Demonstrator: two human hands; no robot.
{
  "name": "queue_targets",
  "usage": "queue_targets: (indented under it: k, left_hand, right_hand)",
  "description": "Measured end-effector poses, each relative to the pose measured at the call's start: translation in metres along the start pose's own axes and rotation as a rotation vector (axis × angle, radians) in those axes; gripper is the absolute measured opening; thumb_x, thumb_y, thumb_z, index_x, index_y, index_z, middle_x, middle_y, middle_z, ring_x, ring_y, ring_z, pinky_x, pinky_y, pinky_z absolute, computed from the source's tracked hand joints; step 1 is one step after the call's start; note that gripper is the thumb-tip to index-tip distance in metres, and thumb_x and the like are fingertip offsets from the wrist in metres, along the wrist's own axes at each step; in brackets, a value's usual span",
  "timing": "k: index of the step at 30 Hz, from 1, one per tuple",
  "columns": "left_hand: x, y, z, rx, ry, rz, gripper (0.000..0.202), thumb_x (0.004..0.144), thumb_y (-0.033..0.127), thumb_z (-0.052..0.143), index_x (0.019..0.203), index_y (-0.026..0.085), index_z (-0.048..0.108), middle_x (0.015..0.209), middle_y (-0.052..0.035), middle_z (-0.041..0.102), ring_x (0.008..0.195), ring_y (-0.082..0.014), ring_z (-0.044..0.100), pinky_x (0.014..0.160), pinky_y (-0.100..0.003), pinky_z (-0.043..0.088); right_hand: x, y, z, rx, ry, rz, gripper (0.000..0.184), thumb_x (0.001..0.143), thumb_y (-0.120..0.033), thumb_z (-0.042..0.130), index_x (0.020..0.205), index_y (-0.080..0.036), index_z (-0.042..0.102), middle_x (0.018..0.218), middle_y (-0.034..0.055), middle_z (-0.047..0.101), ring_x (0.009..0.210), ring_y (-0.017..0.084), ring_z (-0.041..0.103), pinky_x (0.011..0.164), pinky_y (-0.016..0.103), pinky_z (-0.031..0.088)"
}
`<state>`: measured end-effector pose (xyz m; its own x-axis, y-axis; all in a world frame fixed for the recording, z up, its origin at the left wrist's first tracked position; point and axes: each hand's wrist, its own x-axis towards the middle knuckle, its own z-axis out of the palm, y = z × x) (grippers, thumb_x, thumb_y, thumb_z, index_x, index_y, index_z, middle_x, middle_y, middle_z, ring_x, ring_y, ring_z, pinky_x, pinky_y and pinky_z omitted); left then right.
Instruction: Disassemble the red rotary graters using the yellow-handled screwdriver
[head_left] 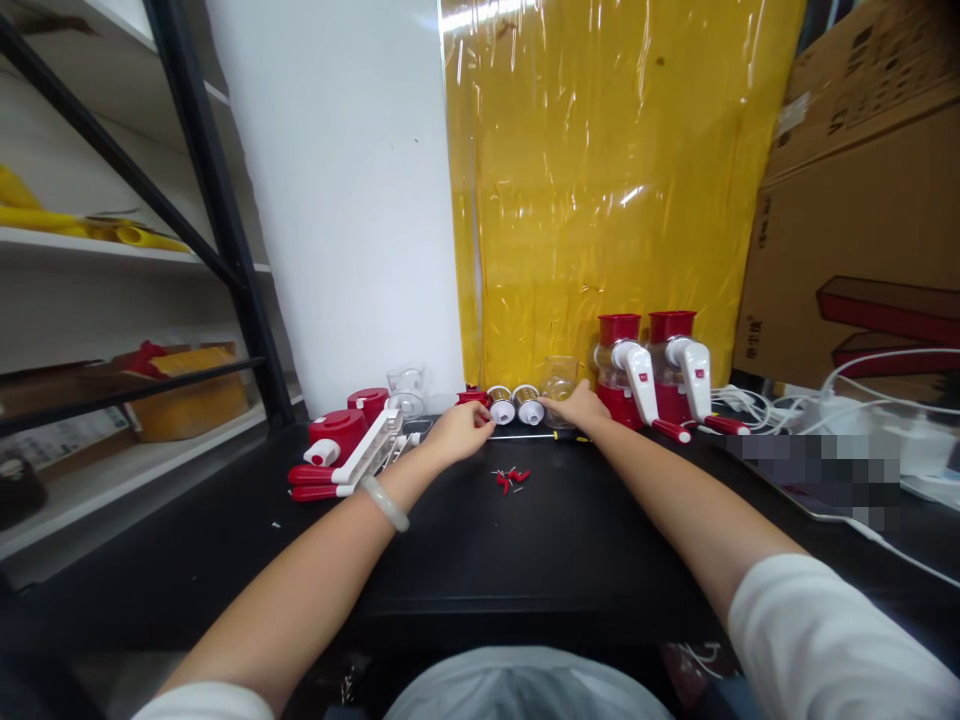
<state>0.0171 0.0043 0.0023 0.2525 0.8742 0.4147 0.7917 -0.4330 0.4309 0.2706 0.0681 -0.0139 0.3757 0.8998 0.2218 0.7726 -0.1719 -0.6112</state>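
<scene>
Two metal-and-white drums, a left drum (502,406) and a right drum (529,406), lie side by side at the back of the black table, white ends towards me. My left hand (459,434), loosely bent with finger and thumb tips apart, is beside the left drum. Stretched fingers of my right hand (576,408) reach the right drum's edge; whether they press on it is unclear. A clear plastic housing (559,372) stands behind that hand. A red part (472,396) shows behind my left hand. Nearer me lie several small red pieces and metal pins (511,478).
Two red-and-white rotary graters (621,370) with crank handles stand right of my right hand. Red bases (337,436), white crank handles (367,455) and a clear housing (406,388) occupy the left. A screwdriver (570,435) lies behind the small pieces. A tablet (802,480) and cables are far right.
</scene>
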Motion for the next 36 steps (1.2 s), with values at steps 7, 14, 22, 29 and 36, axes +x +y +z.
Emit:
queue_targets:
  k: [7, 14, 22, 29, 36]
  left_hand:
    - [-0.012, 0.016, -0.005, 0.034, -0.03, 0.048, 0.017, 0.083, 0.034, 0.061, 0.092, 0.02, 0.068, 0.09, -0.0056, 0.075, 0.081, -0.0204, 0.07, 0.069, -0.028, 0.049]
    - [-0.009, 0.01, -0.005, 0.023, -0.025, 0.053, 0.017, 0.084, 0.035, 0.06, 0.09, 0.021, 0.067, 0.088, -0.0063, 0.074, 0.081, -0.0219, 0.07, 0.071, -0.03, 0.051]
    - [-0.006, 0.005, -0.023, -0.118, 0.213, 0.106, 0.065, 0.085, 0.03, 0.062, 0.142, 0.014, 0.036, 0.124, -0.0166, 0.062, 0.107, -0.024, 0.066, 0.092, -0.039, 0.052]
    - [-0.023, 0.026, -0.032, 0.402, 0.369, 0.554, 0.097, 0.076, 0.024, 0.075, 0.154, 0.023, 0.019, 0.161, -0.0158, 0.022, 0.15, -0.0326, 0.018, 0.121, -0.051, 0.018]
    - [-0.026, 0.029, -0.015, 0.472, 0.389, 0.448, 0.078, 0.081, 0.023, 0.07, 0.15, 0.021, 0.034, 0.137, -0.0141, 0.055, 0.13, -0.0326, 0.047, 0.113, -0.049, 0.03]
  right_hand:
    - [-0.004, -0.003, -0.001, -0.034, -0.019, -0.001, 0.082, 0.072, -0.069, 0.063, 0.129, -0.013, 0.044, 0.124, 0.0237, 0.062, 0.115, 0.037, 0.062, 0.088, 0.047, 0.053]
    - [-0.002, -0.003, -0.012, 0.054, 0.081, -0.003, 0.077, 0.069, -0.059, 0.069, 0.127, -0.015, 0.044, 0.122, 0.021, 0.063, 0.114, 0.037, 0.062, 0.087, 0.048, 0.051]
    - [-0.031, -0.029, -0.041, 0.022, 0.366, -0.447, 0.074, 0.074, -0.046, 0.067, 0.137, -0.018, 0.041, 0.128, 0.0178, 0.059, 0.121, 0.036, 0.054, 0.095, 0.051, 0.044]
    - [-0.082, -0.03, -0.034, -0.254, 0.348, -0.979, 0.068, 0.074, -0.023, 0.065, 0.139, -0.018, 0.045, 0.136, 0.0205, 0.054, 0.127, 0.036, 0.049, 0.104, 0.056, 0.032]
    - [-0.104, -0.032, -0.029, -0.136, 0.391, -1.248, 0.073, 0.08, -0.029, 0.066, 0.145, -0.017, 0.036, 0.139, 0.0198, 0.054, 0.132, 0.033, 0.047, 0.114, 0.058, 0.014]
